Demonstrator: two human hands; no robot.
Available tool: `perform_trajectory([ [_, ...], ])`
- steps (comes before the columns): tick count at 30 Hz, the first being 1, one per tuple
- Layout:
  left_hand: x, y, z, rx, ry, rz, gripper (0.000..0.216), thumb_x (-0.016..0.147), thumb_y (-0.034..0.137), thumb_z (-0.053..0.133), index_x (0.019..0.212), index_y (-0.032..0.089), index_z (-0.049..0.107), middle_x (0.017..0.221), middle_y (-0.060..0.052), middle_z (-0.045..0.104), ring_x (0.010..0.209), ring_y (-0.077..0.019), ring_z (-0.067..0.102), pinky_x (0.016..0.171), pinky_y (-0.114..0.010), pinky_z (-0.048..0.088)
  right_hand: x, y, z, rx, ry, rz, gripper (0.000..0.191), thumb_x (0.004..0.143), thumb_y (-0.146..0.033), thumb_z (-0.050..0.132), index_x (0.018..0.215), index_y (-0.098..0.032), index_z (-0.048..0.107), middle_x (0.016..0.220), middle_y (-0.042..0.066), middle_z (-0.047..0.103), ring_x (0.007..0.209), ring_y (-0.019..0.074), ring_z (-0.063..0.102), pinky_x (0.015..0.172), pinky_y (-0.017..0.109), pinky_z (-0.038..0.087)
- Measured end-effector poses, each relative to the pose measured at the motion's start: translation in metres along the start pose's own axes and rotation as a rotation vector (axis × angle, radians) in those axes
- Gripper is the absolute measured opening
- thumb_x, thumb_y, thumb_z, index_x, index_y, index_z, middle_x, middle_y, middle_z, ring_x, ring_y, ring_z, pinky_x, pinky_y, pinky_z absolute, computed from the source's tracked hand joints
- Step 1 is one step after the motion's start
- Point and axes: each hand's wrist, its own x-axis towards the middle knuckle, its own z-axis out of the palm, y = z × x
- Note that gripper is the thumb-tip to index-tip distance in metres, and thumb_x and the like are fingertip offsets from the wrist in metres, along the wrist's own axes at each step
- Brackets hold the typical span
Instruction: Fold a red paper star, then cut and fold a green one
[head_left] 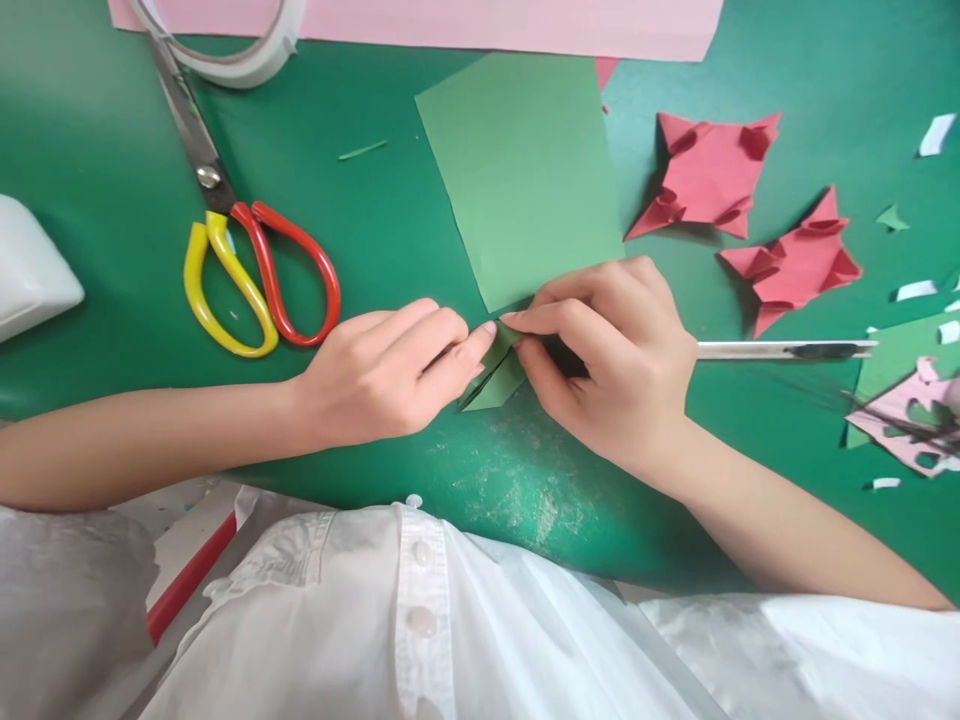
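Note:
A small folded green paper piece (496,380) lies on the green table (375,230) between my two hands. My left hand (386,372) comes in from the left, its fingers curled and its fingertips pressing the piece's left side. From the right, my right hand (611,365) pinches the piece's upper edge with thumb and forefinger. Just behind the hands lies a larger sheet of green paper (525,170), flat on the table.
Scissors (240,260) with red and yellow handles lie at the left, a tape roll (247,55) above them. Two folded red paper shapes (709,175) (799,262) sit at the right. A thin metal tool (784,350), pink cut paper (907,415) and scraps lie far right. Pink sheet (450,20) at the back.

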Motion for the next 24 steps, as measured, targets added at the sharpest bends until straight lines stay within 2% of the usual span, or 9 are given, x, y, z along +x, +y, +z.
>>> perform_trajectory([
  [5, -0.0011, -0.0003, 0.0006, 0.051, 0.015, 0.024, 0.017, 0.092, 0.026, 0.059, 0.098, 0.022, 0.075, 0.065, -0.001, 0.064, 0.055, -0.0112, 0.055, 0.046, -0.024, 0.028, 0.0001, 0.0007, 0.0014, -0.022, 0.015, -0.018, 0.010, 0.094, -0.020, 0.057, 0.090, -0.026, 0.065, 0.088, 0.005, 0.070, 0.079, 0.0204, 0.063, 0.072, 0.038, 0.053],
  [8, -0.0012, -0.0007, 0.0011, 0.026, -0.012, 0.047, 0.016, 0.094, 0.025, 0.059, 0.096, 0.021, 0.075, 0.067, -0.002, 0.063, 0.055, -0.0113, 0.052, 0.046, -0.026, 0.024, 0.0008, 0.0007, 0.0024, -0.047, 0.071, -0.085, 0.008, 0.091, -0.017, 0.060, 0.090, -0.024, 0.064, 0.085, 0.005, 0.069, 0.076, 0.0189, 0.061, 0.068, 0.036, 0.053],
  [11, 0.0004, -0.0002, 0.0013, -0.124, -0.031, 0.015, 0.016, 0.093, 0.023, 0.062, 0.081, 0.020, 0.071, 0.063, -0.001, 0.057, 0.053, -0.0100, 0.046, 0.046, -0.027, 0.021, 0.0009, -0.0006, 0.0032, -0.088, 0.095, -0.110, 0.007, 0.090, -0.015, 0.062, 0.089, -0.022, 0.064, 0.082, 0.005, 0.069, 0.075, 0.0189, 0.060, 0.067, 0.035, 0.053],
  [14, 0.0023, 0.0004, 0.0013, -0.204, -0.039, -0.013, 0.030, 0.093, 0.021, 0.062, 0.062, 0.019, 0.062, 0.056, 0.001, 0.049, 0.049, -0.0086, 0.041, 0.045, -0.028, 0.019, 0.0001, -0.0018, 0.0045, -0.140, 0.087, -0.107, 0.009, 0.090, -0.015, 0.060, 0.089, -0.023, 0.064, 0.082, 0.004, 0.069, 0.076, 0.0191, 0.060, 0.067, 0.035, 0.053],
  [18, 0.0002, 0.0000, 0.0032, -0.056, 0.000, 0.081, 0.032, 0.093, 0.020, 0.060, 0.061, 0.019, 0.063, 0.057, 0.000, 0.054, 0.049, -0.0090, 0.043, 0.043, -0.027, 0.020, -0.0011, -0.0009, 0.0076, -0.125, 0.152, -0.162, 0.011, 0.089, -0.012, 0.060, 0.089, -0.023, 0.062, 0.081, 0.003, 0.068, 0.073, 0.0184, 0.059, 0.064, 0.034, 0.052],
  [21, -0.0041, -0.0012, 0.0061, 0.127, 0.117, 0.232, 0.023, 0.090, 0.018, 0.064, 0.068, 0.018, 0.068, 0.060, -0.001, 0.059, 0.050, -0.0100, 0.048, 0.043, -0.027, 0.025, -0.0012, -0.0004, 0.0087, -0.103, 0.169, -0.172, 0.014, 0.086, -0.009, 0.061, 0.087, -0.022, 0.059, 0.079, 0.004, 0.066, 0.073, 0.0187, 0.058, 0.064, 0.033, 0.050],
  [24, -0.0066, -0.0020, 0.0072, 0.170, 0.185, 0.289, 0.019, 0.088, 0.017, 0.067, 0.070, 0.016, 0.069, 0.059, -0.001, 0.059, 0.051, -0.0103, 0.049, 0.043, -0.027, 0.027, -0.0010, -0.0007, 0.0080, -0.119, 0.159, -0.173, 0.014, 0.084, -0.008, 0.063, 0.087, -0.021, 0.059, 0.080, 0.005, 0.067, 0.073, 0.0185, 0.058, 0.066, 0.033, 0.049],
])
